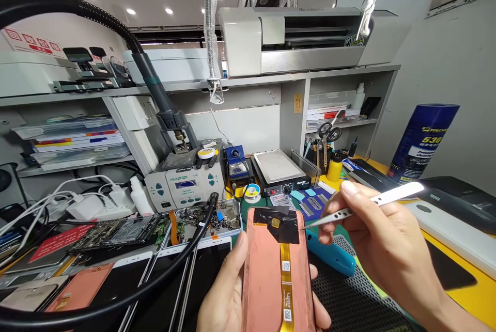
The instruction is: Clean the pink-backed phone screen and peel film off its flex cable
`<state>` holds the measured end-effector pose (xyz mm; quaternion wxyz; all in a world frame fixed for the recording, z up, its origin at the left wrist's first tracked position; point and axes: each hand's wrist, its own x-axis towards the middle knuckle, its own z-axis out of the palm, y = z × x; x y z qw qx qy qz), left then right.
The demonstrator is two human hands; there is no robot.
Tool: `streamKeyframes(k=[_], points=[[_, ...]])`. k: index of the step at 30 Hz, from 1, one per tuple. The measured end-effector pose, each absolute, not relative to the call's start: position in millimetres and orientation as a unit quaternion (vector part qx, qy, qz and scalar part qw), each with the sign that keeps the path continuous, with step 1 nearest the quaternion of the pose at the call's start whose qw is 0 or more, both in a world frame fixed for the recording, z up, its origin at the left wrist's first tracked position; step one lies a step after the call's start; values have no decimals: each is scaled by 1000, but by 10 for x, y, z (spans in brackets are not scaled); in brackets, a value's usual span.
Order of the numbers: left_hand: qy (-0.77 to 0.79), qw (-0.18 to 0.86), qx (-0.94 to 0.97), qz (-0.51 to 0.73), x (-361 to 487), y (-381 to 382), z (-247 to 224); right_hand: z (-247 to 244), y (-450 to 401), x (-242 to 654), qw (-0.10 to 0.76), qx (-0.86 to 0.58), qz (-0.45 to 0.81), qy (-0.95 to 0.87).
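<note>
My left hand (228,290) is wrapped round a phone screen panel (263,280) with a salmon-pink back, held upright at the bottom centre. A gold flex cable (286,290) runs down the panel's back. Black tape (287,231) with a small gold square covers the panel's upper part. In my right hand (383,239) a pair of white metal tweezers (382,199) is pinched between thumb and fingers. The tweezers' tips reach the panel's upper right edge, by the tape; whether they touch it I cannot tell.
A thick black hose (182,254) arcs across the left side, over several phone screens (209,275). A tray of small parts (232,223) lies behind. Beyond stand a soldering station (189,187) and a heating plate (281,167). A blue tool (331,254) and a blue spray can (422,141) are at right.
</note>
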<state>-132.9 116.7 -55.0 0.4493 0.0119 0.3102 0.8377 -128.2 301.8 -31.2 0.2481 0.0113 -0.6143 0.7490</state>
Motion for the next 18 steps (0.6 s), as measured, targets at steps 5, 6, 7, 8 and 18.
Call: streamKeyframes(k=[5,6,7,8,18], points=[[304,450,22,839,-1374,1172,-571,-354,3010,-1292,237,35,741,-628],[302,452,23,839,-1381,1169,-570,-359,3009,-1293,238,37,739,-629],[300,455,25,838,-1384,1165,-566,-360,3007,-1294,238,39,739,-630],[298,454,24,839,-1383,1160,-561,-358,3005,-1295,236,40,738,-630],[310,450,13,837,-1361,1178,-516,-361,2989,-1289,219,26,752,-622]])
